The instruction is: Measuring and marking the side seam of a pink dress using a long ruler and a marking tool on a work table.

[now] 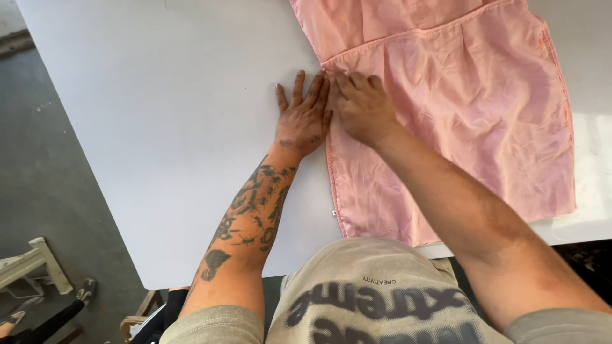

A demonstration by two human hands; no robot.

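- The step in hand looks like flattening and squaring a fold along the left edge of a pink garment [472,108], which lies spread over the right half of a white table [159,127] and reaches past the far edge of view
- The left hand [303,118] lies flat with fingers spread slightly, palm down on the bare tabletop, its fingertips touching the cloth's left edge where a seam [408,35] meets it
- The right hand [363,105] rests on the cloth just beside the left, fingers curled and pressed down at that same seam corner; whether it pinches a bit of fabric under the fingertips I cannot tell
- By my judgement, the next move calls for keeping the edge pinned with one hand while the other smooths outward toward the right side of the table, since creases run across the whole panel
- The cloth is thin, woven and soft, lightly rumpled, with a stitched hem down its left side and a line of small buttons or buttonholes near its right side [561,89]
- Its near edge hangs a little over the table's near edge, close to the person's beige shirt [376,299]
- The table is smooth, matte and hard; a grey floor [44,159] shows beyond its left edge
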